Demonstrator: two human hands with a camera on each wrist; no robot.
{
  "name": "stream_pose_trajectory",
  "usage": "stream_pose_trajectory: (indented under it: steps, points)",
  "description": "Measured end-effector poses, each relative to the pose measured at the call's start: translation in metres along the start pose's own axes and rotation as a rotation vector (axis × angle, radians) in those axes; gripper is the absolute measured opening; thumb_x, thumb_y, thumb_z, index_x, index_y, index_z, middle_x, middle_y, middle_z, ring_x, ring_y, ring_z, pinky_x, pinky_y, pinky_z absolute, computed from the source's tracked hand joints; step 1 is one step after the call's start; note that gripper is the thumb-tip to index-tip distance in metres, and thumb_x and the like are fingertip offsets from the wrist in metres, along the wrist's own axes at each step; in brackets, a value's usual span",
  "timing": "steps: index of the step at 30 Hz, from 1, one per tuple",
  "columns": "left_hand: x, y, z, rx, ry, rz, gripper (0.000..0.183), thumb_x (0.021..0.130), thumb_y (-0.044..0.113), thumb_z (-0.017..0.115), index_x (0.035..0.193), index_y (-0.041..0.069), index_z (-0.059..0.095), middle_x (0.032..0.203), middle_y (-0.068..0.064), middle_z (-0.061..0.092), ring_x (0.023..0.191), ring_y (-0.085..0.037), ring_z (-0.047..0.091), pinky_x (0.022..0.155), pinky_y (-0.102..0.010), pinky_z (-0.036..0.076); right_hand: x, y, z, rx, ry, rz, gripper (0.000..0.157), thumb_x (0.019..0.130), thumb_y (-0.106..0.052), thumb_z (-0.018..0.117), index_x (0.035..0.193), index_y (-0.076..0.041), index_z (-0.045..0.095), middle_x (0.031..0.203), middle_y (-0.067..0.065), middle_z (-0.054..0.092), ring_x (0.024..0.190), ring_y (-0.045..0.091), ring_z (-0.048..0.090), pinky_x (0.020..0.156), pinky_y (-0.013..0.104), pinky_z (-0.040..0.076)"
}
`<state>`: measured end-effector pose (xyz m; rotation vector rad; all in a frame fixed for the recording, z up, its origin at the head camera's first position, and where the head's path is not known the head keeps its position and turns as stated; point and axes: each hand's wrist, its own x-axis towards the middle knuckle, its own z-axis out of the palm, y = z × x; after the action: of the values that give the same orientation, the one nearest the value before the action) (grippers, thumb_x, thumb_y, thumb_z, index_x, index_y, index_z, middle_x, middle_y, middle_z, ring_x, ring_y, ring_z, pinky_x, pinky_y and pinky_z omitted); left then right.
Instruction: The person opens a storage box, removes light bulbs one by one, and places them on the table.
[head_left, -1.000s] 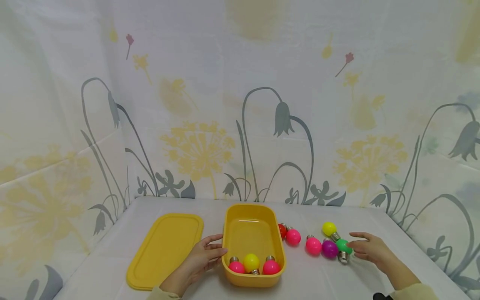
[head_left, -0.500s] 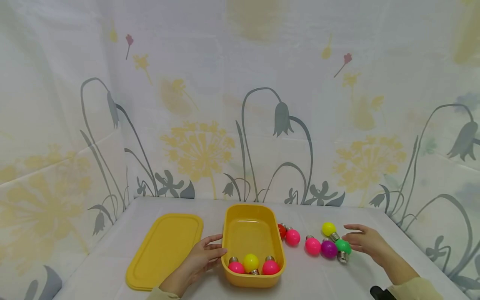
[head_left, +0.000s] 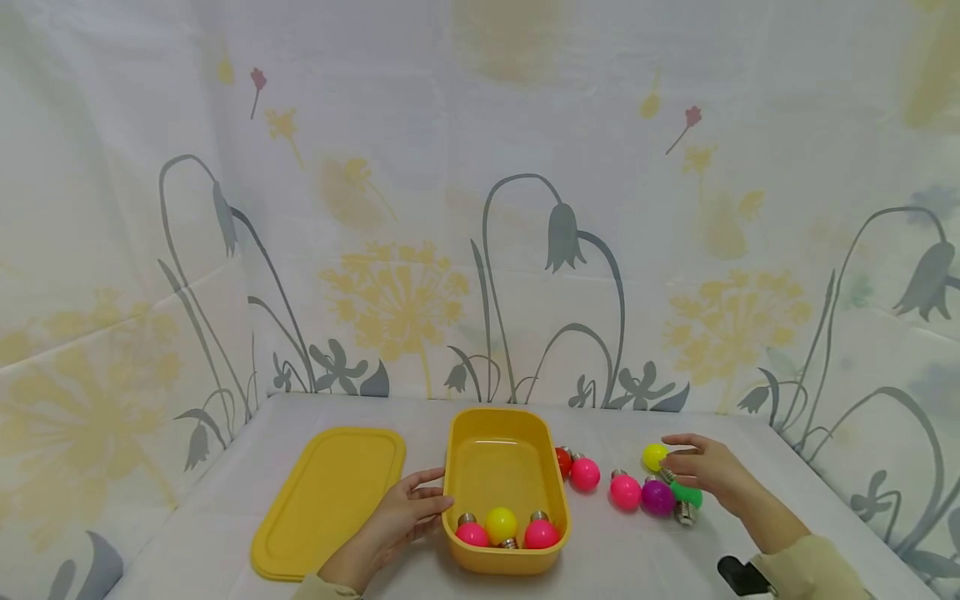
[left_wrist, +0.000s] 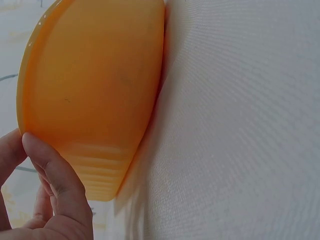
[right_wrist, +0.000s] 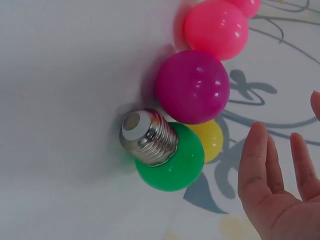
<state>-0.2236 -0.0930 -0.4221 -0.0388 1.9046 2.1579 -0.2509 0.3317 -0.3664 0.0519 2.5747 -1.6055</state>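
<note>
Head view: observed box midway between table side edges, pinched at its left side by left hand, presumably for steadiness; noted right hand, relaxed, grasping nothing, at yellow bulb toward right edge.

From afar I saw the box midway across the table — three bulbs in its near end, the lid to its left with the left hand between, six more bulbs to its right with the right hand near the rightmost — and the backdrop behind everything.
</note>
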Motion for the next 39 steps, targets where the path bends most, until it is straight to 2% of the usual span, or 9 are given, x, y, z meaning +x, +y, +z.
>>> stream_pose_trajectory:
  steps: [3, 7, 11, 17, 24, 31, 39]
  points:
    - [0.0, 0.0, 0.0, 0.005, 0.001, -0.001, 0.06, 0.084, 0.009, 0.07, 0.134, -0.004, 0.041, 0.099, -0.011, 0.057, 0.073, -0.016, 0.059, 0.07, -0.027, 0.053, 0.003, -0.003, 0.005, 0.011, -0.012, -0.019, 0.055, 0.089, -0.014, 0.062, 0.13, 0.014, 0.038, 0.119, 0.03, 0.048, 0.098, 0.032, 0.059, 0.086, 0.043, 0.048]
    - [0.0, 0.0, 0.001, 0.004, 0.003, -0.006, 0.059, 0.084, 0.009, 0.07, 0.134, -0.004, 0.041, 0.099, -0.011, 0.057, 0.073, -0.016, 0.059, 0.07, -0.028, 0.053, 0.007, -0.007, 0.012, 0.015, -0.016, -0.043, 0.053, 0.088, -0.013, 0.063, 0.128, 0.014, 0.041, 0.106, 0.018, 0.058, 0.092, 0.028, 0.061, 0.083, 0.041, 0.05]
    - [0.0, 0.0, 0.001, 0.005, 0.003, -0.005, 0.059, 0.083, 0.009, 0.07, 0.134, -0.003, 0.041, 0.1, -0.011, 0.058, 0.074, -0.016, 0.059, 0.07, -0.028, 0.053, 0.009, -0.012, 0.019, 0.023, -0.018, -0.061, 0.052, 0.086, -0.012, 0.065, 0.126, 0.014, 0.042, 0.098, 0.012, 0.062, 0.09, 0.026, 0.062, 0.081, 0.04, 0.051]
    - [0.0, 0.0, 0.001, 0.007, 0.0, -0.004, 0.059, 0.084, 0.01, 0.07, 0.134, -0.004, 0.041, 0.1, -0.011, 0.057, 0.073, -0.016, 0.059, 0.07, -0.028, 0.053, 0.013, -0.016, 0.03, 0.061, -0.045, -0.099, 0.049, 0.087, -0.008, 0.062, 0.125, 0.016, 0.042, 0.101, 0.015, 0.063, 0.092, 0.026, 0.063, 0.081, 0.04, 0.051]
    - [0.0, 0.001, 0.0, 0.007, 0.005, -0.007, 0.06, 0.083, 0.01, 0.07, 0.134, -0.003, 0.041, 0.1, -0.011, 0.057, 0.073, -0.016, 0.058, 0.07, -0.028, 0.053, 0.018, -0.029, 0.045, 0.052, -0.031, -0.072, 0.049, 0.086, -0.009, 0.065, 0.125, 0.011, 0.045, 0.103, 0.017, 0.06, 0.093, 0.028, 0.062, 0.083, 0.04, 0.05]
    - [0.001, 0.001, 0.001, 0.008, 0.017, -0.016, 0.06, 0.083, 0.01, 0.07, 0.134, -0.003, 0.042, 0.099, -0.011, 0.057, 0.072, -0.016, 0.058, 0.07, -0.028, 0.054, 0.023, -0.045, 0.06, 0.023, -0.033, -0.069, 0.046, 0.087, -0.008, 0.064, 0.125, 0.009, 0.046, 0.106, 0.02, 0.059, 0.1, 0.036, 0.059, 0.084, 0.042, 0.049]
    - [0.002, 0.001, 0.0, 0.008, 0.018, -0.02, 0.061, 0.083, 0.012, 0.071, 0.134, -0.002, 0.042, 0.1, -0.012, 0.057, 0.072, -0.017, 0.058, 0.07, -0.027, 0.053, 0.028, -0.06, 0.075, -0.006, -0.044, -0.064, 0.046, 0.086, -0.01, 0.066, 0.125, 0.006, 0.049, 0.109, 0.019, 0.059, 0.096, 0.031, 0.061, 0.083, 0.042, 0.05]
